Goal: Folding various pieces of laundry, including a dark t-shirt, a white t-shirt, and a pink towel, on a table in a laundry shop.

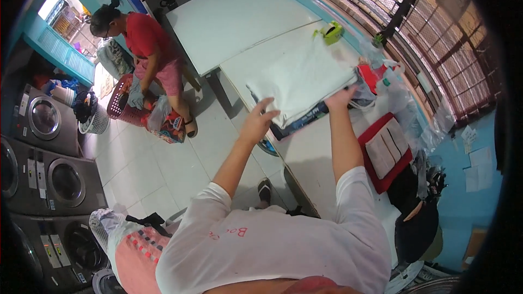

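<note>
Closest in, at 6 o'clock, is the person's own white shirt [272, 250]. Both arms reach up from it toward 12 o'clock. The left hand [258, 122] is spread wide, fingers apart, right at the near edge of a folded white cloth [302, 79]. The right hand [339, 99] lies flat on the cloth's near right corner, pressing on it. The cloth sits on top of a stack on the white table [305, 152], with a dark blue layer peeking out under it.

At 3 o'clock lies a red tray [381, 155] with three pale folded pieces in a row. Clear plastic bags [414, 125] are piled past it by the blue wall, where white paper notes [476, 169] hang. A lime green tape roll [332, 31] sits at 1 o'clock, near the table's far edge.

The floor at 9 o'clock is open tile. Grey washing machines [52, 179] line the left rim, partly cut off. At 10 o'clock another person in red bends over a red basket [122, 103]; what is inside is hard to make out.
</note>
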The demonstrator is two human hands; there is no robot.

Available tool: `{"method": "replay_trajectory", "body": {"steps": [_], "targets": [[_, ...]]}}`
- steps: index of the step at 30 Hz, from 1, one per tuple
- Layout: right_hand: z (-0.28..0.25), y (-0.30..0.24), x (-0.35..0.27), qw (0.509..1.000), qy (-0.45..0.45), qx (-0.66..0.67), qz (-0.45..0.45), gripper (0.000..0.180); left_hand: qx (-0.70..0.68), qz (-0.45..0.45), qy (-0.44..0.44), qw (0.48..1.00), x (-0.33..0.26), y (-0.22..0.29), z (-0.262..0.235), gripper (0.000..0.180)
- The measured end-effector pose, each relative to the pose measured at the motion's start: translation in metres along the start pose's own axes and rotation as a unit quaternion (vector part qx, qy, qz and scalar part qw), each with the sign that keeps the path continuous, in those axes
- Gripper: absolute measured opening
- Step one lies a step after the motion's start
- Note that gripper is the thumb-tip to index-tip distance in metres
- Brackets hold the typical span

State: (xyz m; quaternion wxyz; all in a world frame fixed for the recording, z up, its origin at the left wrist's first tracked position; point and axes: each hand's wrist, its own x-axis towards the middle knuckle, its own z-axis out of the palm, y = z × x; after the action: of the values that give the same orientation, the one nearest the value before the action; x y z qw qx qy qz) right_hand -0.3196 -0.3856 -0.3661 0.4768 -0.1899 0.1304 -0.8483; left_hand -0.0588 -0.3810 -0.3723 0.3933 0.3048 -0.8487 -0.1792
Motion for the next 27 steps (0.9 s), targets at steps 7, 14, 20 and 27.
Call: {"method": "replay_trajectory", "body": {"steps": [7,14,20,27], "targets": [[-0.027,-0.003,0.006,0.975,0.089,-0.143,0.147,0.042,-0.19,-0.048,-0.032,0.98,-0.025,-0.033,0.027,0.042],[-0.033,-0.022,-0.028,0.905,0.227,-0.359,0.005,0.048,-0.074,-0.01,-0.116,0.99,-0.024,0.007,-0.031,0.032],[-0.06,-0.042,-0.138,0.899,0.294,-0.313,0.086,0.048,-0.053,0.069,0.307,0.948,-0.074,0.168,-0.18,0.016],[-0.069,0.028,-0.256,0.836,0.133,-0.315,0.429,0.023,0.249,0.325,0.436,0.802,-0.195,0.383,-0.274,0.024]]}}
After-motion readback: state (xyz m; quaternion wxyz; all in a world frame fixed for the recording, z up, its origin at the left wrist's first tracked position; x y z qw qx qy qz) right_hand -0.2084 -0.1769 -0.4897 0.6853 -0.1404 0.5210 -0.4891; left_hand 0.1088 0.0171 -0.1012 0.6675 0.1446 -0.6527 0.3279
